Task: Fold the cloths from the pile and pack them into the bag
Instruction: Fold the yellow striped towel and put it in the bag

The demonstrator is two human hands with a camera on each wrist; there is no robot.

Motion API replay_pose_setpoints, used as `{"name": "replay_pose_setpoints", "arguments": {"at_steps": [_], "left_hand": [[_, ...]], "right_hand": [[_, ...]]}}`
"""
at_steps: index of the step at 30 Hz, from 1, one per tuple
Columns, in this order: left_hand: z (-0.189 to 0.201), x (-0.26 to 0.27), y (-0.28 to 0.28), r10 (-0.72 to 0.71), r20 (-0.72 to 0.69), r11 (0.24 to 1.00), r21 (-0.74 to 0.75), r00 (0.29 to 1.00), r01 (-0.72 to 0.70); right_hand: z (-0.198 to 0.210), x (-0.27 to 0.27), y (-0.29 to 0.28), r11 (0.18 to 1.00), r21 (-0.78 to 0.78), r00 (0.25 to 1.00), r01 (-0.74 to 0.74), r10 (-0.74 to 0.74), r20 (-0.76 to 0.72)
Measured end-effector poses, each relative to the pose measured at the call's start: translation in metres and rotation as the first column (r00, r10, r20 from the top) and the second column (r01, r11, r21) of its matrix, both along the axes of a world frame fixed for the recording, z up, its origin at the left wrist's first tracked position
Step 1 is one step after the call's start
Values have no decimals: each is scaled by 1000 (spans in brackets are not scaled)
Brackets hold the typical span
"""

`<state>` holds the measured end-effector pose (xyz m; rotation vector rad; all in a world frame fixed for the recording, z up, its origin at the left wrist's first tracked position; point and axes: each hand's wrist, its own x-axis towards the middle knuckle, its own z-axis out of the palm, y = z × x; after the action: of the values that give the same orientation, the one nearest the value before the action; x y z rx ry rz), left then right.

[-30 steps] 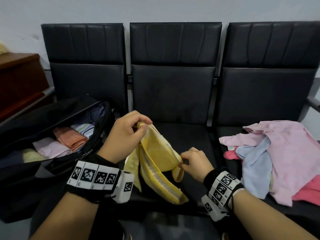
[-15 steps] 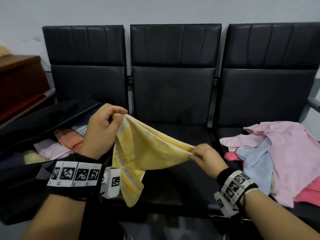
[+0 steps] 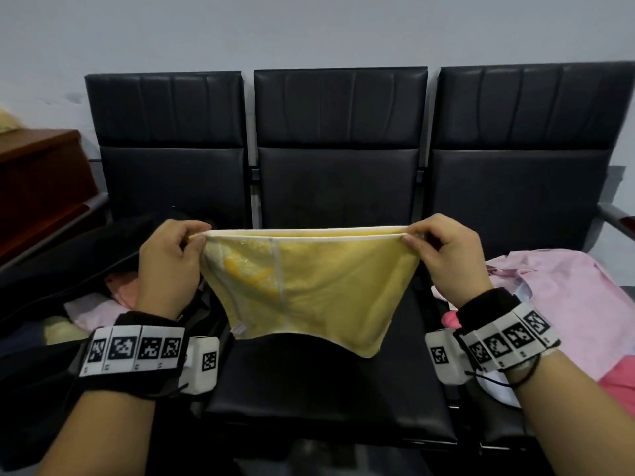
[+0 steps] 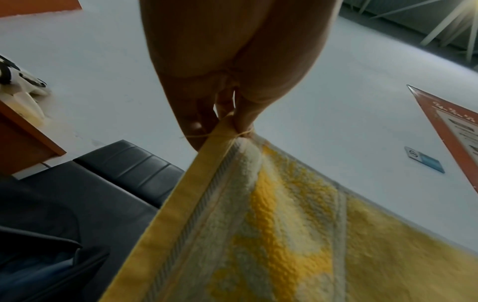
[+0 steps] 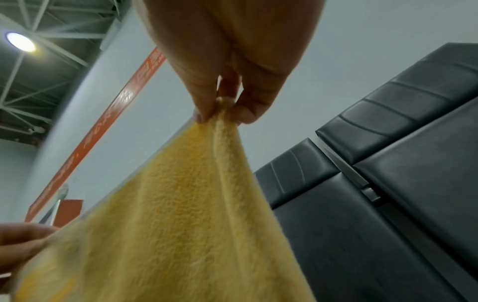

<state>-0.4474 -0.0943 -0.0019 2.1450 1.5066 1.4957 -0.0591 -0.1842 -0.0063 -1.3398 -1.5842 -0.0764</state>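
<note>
At centre frame the left hand [image 3: 168,266] and right hand [image 3: 446,259] each pinch a top corner of the yellow cloth [image 3: 309,286], stretched taut between them above the middle seat [image 3: 309,389]. The bag [image 3: 51,269] sits lower left; the pile [image 3: 567,297] lies right.

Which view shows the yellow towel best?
Head view: the whole towel hangs stretched between the left hand and right hand over the middle seat. Left wrist shows only its striped, hemmed corner; right wrist only the other pinched corner, close up.
</note>
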Motion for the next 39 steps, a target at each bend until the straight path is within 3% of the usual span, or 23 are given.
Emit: {"name": "replay_pose_setpoints", "arguments": {"at_steps": [6, 10, 14, 21, 26, 28, 31, 35, 37, 39], "left_hand": [[7, 6, -7, -5, -4, 1000, 23, 1000, 5], [11, 7, -12, -28, 12, 999, 39, 1000, 28], [19, 2, -19, -111, 0, 992, 62, 994, 110], [21, -4, -17, -188, -56, 981, 29, 981, 190], [1, 17, 14, -90, -141, 994, -77, 986, 80], [2, 28, 26, -31, -110, 995, -93, 993, 21], [17, 31, 40, -4, -3, 1000, 21, 1000, 5], [31, 18, 38, -97, 59, 981, 176, 994, 85], [23, 11, 31, -152, 47, 977, 156, 987, 143], [5, 5, 23, -213, 62, 977, 45, 975, 211]], "right_hand": [[14, 2, -12, 994, 108, 1000, 25, -26, 4], [22, 0, -22, 998, 37, 997, 51, -49, -57], [31, 4, -36, 998, -59, 984, -12, 1, -176], [30, 13, -37, 997, -76, 966, -29, 8, -260], [16, 14, 2, 990, -136, 957, 32, -70, -282], [18, 12, 19, 988, -139, 955, 62, -99, -281], [32, 14, 33, 998, -47, 938, 49, -62, -340], [45, 18, 17, 997, 76, 918, -17, 46, -393], [35, 15, 1, 998, 60, 931, -32, 52, -361], [12, 13, -14, 998, -1, 931, -59, 55, -361]]}}
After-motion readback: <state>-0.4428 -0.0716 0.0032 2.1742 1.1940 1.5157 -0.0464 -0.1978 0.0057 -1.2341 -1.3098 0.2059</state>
